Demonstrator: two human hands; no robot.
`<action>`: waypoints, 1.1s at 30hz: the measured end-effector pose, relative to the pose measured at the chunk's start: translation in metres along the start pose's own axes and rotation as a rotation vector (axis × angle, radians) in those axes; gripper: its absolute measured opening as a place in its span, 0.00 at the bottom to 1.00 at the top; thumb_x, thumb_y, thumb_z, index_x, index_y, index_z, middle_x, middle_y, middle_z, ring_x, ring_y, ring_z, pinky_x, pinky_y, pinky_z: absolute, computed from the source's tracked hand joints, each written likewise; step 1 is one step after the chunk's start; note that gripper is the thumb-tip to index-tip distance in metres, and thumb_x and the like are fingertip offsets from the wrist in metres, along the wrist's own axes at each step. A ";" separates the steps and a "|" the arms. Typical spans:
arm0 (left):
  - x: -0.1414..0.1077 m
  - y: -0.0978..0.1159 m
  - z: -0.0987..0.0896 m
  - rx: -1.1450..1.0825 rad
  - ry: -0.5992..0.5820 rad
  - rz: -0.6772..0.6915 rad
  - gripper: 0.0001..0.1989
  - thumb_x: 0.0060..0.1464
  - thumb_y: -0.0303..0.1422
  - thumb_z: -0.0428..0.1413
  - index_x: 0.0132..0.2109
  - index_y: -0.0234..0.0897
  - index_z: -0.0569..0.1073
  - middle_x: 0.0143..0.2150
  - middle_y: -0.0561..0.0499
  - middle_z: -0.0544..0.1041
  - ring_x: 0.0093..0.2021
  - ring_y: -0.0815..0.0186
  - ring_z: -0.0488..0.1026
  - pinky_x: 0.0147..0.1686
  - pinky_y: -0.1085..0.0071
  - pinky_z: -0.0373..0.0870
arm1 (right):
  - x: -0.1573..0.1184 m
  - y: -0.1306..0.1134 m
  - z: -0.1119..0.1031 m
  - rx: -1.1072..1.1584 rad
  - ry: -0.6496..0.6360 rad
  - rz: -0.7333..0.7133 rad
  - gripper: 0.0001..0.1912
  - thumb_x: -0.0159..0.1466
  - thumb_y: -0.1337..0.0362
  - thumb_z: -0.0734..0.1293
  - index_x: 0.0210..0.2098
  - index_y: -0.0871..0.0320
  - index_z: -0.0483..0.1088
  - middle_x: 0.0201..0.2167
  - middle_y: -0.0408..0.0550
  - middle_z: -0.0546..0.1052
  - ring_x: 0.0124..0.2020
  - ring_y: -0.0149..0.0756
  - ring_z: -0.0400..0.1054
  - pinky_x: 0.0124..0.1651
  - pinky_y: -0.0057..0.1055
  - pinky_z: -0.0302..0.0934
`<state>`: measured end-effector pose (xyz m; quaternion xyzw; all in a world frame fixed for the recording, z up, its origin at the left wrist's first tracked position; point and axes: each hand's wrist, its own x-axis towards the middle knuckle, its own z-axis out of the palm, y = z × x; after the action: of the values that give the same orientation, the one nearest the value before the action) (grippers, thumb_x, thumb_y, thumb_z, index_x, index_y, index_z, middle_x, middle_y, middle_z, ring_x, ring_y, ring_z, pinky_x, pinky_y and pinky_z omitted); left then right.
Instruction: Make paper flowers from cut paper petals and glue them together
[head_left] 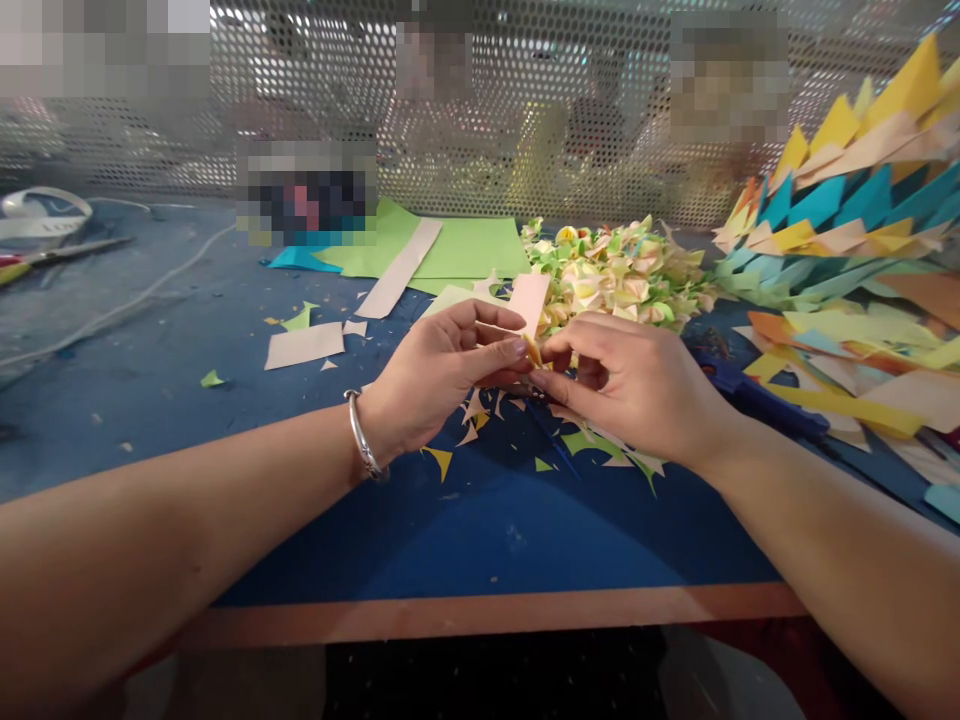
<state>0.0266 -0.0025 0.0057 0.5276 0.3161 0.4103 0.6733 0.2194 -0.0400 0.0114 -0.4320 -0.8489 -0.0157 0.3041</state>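
Observation:
My left hand, with a silver bangle on its wrist, pinches a small folded yellow-orange paper piece between thumb and fingers. From the other side my right hand closes its fingertips on the same piece. Both hands meet just above the table. Below them lie pink, green and yellow paper scraps and a thin blue tool, its kind not clear. Beyond my fingers stand a pink paper strip and a heap of small paper flowers in cream, pink and green.
Green sheets and another pink strip lie at the back, before a perforated metal screen. To the right are layered folded-paper spikes, loose strips and a dark blue handled tool. Scissors and a cord lie left.

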 end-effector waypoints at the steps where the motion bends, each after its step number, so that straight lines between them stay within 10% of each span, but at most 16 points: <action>1: 0.000 0.000 0.000 0.003 0.003 0.007 0.05 0.55 0.22 0.59 0.38 0.32 0.72 0.32 0.53 0.77 0.31 0.72 0.77 0.35 0.74 0.75 | 0.000 0.000 0.000 0.006 0.000 0.002 0.07 0.65 0.63 0.68 0.33 0.60 0.72 0.28 0.44 0.71 0.26 0.29 0.65 0.29 0.27 0.56; 33: 0.000 -0.002 -0.002 0.143 -0.038 0.024 0.04 0.49 0.27 0.64 0.32 0.33 0.76 0.31 0.51 0.79 0.32 0.69 0.78 0.40 0.70 0.76 | 0.000 0.001 -0.003 0.034 -0.004 0.034 0.06 0.65 0.65 0.67 0.31 0.59 0.70 0.28 0.43 0.71 0.27 0.30 0.65 0.30 0.27 0.56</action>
<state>0.0252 -0.0014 0.0033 0.5860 0.3255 0.3844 0.6348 0.2217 -0.0403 0.0136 -0.4413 -0.8421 0.0047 0.3099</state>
